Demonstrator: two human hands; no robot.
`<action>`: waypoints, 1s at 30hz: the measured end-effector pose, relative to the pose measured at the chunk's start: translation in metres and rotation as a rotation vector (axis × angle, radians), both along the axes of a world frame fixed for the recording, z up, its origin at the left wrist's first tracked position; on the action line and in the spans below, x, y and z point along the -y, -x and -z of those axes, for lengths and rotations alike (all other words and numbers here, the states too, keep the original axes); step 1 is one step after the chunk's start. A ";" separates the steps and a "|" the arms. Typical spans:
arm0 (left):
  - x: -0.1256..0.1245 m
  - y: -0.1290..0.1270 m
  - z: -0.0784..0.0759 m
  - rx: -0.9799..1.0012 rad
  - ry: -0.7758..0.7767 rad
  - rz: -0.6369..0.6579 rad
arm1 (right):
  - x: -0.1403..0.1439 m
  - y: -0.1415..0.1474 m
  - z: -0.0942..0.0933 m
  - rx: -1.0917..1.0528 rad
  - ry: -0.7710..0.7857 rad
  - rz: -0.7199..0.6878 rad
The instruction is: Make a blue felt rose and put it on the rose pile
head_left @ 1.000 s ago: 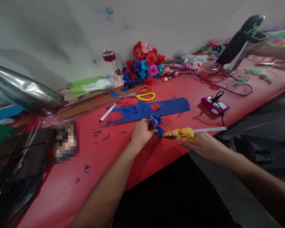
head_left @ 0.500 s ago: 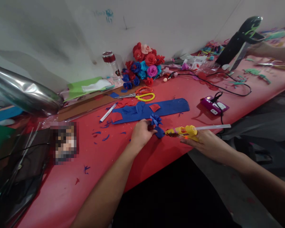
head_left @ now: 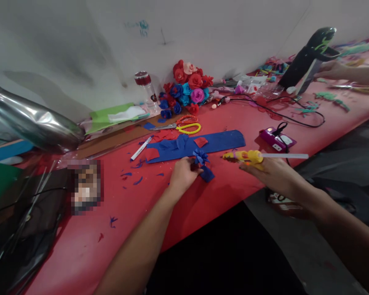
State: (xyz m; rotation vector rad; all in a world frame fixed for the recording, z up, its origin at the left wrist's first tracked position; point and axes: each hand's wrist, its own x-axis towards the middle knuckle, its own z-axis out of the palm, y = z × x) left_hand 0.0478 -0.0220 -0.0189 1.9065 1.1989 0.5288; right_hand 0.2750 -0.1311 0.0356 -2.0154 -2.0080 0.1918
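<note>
My left hand (head_left: pixel 182 174) pinches a small blue paper flower (head_left: pixel 201 156) with a blue paper piece (head_left: pixel 207 173) hanging beside it, just above the red table (head_left: pixel 203 196). My right hand (head_left: pixel 272 172) grips a yellow glue gun (head_left: pixel 244 156) with a white glue stick (head_left: pixel 284 156) sticking out behind; its nozzle points left, a short way right of the flower. Behind the flower lies a long blue paper strip (head_left: pixel 221 140) with red paper squares (head_left: pixel 200 141) on it.
Yellow and orange scissors (head_left: pixel 184 125), a white marker (head_left: pixel 140 148), a bunch of paper roses (head_left: pixel 187 90), a clear bottle (head_left: pixel 144 88), a purple power strip (head_left: pixel 276 138) with black cables, and a silver foil roll (head_left: pixel 33 123) lie around. Another person's hand (head_left: pixel 332 70) works at the far right.
My right hand drew the glue gun to the right and slightly up, away from the flower. My left hand stayed on the flower.
</note>
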 end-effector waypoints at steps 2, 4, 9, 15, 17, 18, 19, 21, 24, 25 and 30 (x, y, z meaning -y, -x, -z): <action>-0.002 0.001 0.000 0.036 -0.006 -0.070 | -0.022 -0.009 0.002 0.038 -0.021 0.103; -0.005 0.002 0.000 0.115 -0.019 -0.176 | -0.052 -0.017 0.009 0.125 0.002 0.126; -0.014 0.009 0.001 0.328 -0.121 -0.430 | -0.124 -0.024 0.019 0.204 0.125 0.255; -0.020 0.013 0.005 0.398 -0.151 -0.512 | -0.158 -0.023 0.021 0.230 0.143 0.245; -0.020 0.013 0.005 0.414 -0.165 -0.500 | -0.162 -0.026 0.024 0.219 0.151 0.233; -0.020 0.012 0.005 0.423 -0.169 -0.494 | -0.165 -0.027 0.026 0.209 0.153 0.237; -0.020 0.012 0.004 0.428 -0.171 -0.491 | -0.168 -0.028 0.027 0.198 0.153 0.249; -0.019 0.012 0.003 0.425 -0.171 -0.487 | -0.173 -0.029 0.028 0.174 0.144 0.284; -0.019 0.012 0.001 0.401 -0.175 -0.479 | -0.176 -0.027 0.025 0.149 0.131 0.350; -0.019 0.012 0.000 0.391 -0.179 -0.477 | -0.174 -0.025 0.024 0.146 0.114 0.377; -0.019 0.012 -0.002 0.370 -0.178 -0.491 | -0.135 -0.001 0.021 0.028 -0.134 0.219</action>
